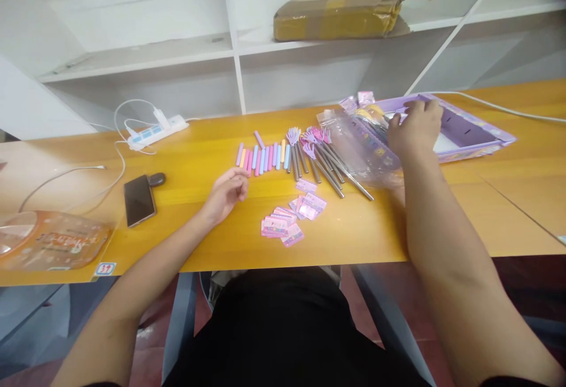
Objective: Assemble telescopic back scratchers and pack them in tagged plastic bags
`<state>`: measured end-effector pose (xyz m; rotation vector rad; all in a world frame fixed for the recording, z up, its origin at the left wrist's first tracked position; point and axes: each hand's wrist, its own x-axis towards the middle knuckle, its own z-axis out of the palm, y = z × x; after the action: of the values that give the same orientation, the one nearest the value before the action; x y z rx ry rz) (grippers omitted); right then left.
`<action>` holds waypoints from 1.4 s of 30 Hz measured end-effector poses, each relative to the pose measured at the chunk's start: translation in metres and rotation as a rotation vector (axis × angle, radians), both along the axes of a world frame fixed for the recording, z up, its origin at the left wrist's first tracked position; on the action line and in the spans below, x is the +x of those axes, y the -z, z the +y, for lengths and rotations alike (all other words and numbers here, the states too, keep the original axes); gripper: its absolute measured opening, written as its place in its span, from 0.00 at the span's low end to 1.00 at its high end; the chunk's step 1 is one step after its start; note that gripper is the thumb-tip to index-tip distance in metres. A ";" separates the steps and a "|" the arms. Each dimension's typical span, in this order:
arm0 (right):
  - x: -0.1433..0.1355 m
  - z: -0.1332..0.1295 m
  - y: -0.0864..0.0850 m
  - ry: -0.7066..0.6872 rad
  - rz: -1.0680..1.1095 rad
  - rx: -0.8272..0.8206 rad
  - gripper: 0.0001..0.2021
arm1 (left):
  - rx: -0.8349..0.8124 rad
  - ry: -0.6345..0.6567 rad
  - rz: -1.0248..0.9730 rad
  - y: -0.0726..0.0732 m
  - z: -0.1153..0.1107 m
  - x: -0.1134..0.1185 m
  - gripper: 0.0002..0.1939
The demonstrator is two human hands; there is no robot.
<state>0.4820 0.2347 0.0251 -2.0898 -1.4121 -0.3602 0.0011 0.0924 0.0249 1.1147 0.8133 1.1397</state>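
My left hand [227, 194] rests on the table, fingers loosely curled in, with nothing visible in them. Its fingertips are beside a row of pastel sticks [269, 157] in pink, blue, purple and yellow. To the right lie metal rods with pink and purple hand-shaped heads [325, 154]. Small pink printed cards [283, 222] are spread in front. My right hand [418, 126] reaches over the left part of a purple box [471, 124], thumb apart from bent fingers whose tips are hidden. Beside it, a clear plastic bag [354, 145] lies near yellow-headed rods [374, 112].
On the left are a phone [139, 200], a dark small device [157, 179], a white power strip [158, 132] with cables and an orange printed bag [57, 238]. A taped cardboard package [338, 15] sits on the white shelf [145, 59] behind the table.
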 end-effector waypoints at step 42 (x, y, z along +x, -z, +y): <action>-0.095 -0.010 0.007 -0.571 -0.144 -0.445 0.15 | 0.373 -0.240 1.109 0.014 0.100 -0.041 0.11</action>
<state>0.3872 0.2245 0.0183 -1.8818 -2.2527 0.0469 -0.0396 0.1924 0.0110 2.0541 1.6502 0.8146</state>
